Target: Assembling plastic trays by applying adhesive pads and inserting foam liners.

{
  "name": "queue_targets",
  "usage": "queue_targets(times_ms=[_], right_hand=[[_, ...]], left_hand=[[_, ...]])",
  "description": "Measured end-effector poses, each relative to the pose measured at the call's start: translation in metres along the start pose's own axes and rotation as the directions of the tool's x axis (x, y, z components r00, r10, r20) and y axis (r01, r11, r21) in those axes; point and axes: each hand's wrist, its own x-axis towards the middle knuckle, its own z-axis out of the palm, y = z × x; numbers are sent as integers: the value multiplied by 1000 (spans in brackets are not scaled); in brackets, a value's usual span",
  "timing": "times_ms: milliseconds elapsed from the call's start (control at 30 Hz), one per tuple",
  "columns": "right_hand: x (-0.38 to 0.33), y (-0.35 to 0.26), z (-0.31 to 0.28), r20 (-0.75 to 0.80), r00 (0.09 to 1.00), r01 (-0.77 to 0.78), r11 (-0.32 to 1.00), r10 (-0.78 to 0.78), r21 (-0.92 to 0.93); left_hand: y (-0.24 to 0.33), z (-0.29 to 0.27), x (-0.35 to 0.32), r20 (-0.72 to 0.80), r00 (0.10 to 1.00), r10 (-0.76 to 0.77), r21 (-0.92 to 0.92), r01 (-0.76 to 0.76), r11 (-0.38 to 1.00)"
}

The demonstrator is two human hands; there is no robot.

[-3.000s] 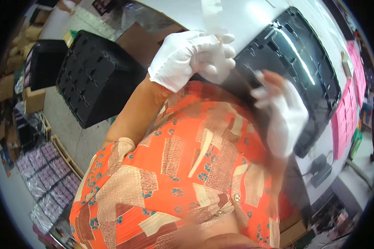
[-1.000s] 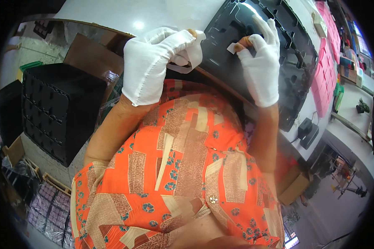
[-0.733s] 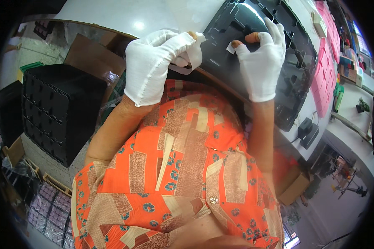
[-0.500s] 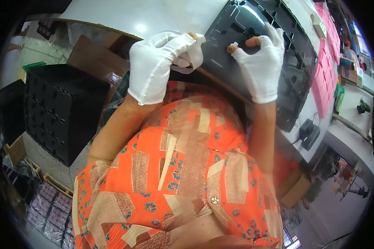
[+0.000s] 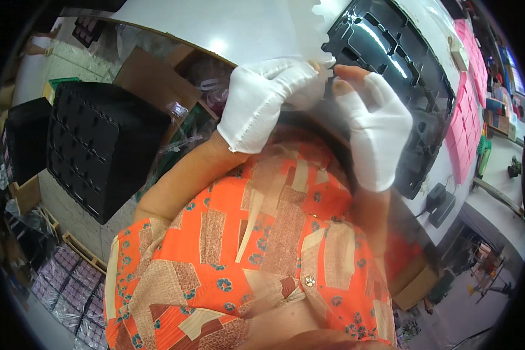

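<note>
My left hand [image 5: 274,96] wears a white glove with bare fingertips. It is closed in a pinch on a pale strip [image 5: 318,44] with a notched edge, which rises from the fingertips over the white table. My right hand [image 5: 379,119], gloved the same way, has its thumb and forefinger extended with a small gap between them. Their tips come close to the left fingertips and the strip; whether they touch it I cannot tell. Beyond both hands lies a glossy black moulded plastic tray [image 5: 405,87] with raised ribs, partly behind my right hand.
Pink moulded trays [image 5: 464,125] lie along the right, near a black power adapter [image 5: 439,201]. On the left stand black stacked trays [image 5: 87,149] and an open cardboard box [image 5: 151,81]. Wrapped goods [image 5: 70,291] sit on the floor at lower left.
My left hand has moved right, toward my right hand, which has dropped slightly lower. The small white piece on a right fingertip is no longer visible there. The strip now extends upward.
</note>
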Motion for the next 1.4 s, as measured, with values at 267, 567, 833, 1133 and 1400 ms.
queue_targets(times_ms=[267, 567, 833, 1133, 1400], right_hand=[[5, 15, -3, 55, 996, -80, 995, 77, 53], [2, 20, -13, 38, 929, 353, 851, -367, -388], [23, -15, -59, -159, 808, 499, 803, -567, -327], [189, 97, -114, 39, 911, 355, 732, -411, -581], [218, 104, -109, 207, 893, 434, 641, -400, -633]], left_hand=[[13, 0, 8, 38, 998, 41, 10, -41, 999], [17, 13, 23, -110, 991, 71, 18, -69, 997], [6, 3, 22, -153, 934, 322, 253, -278, 927], [11, -13, 23, -195, 980, 48, 106, -28, 994], [16, -8, 24, -186, 981, 47, 80, -33, 996]])
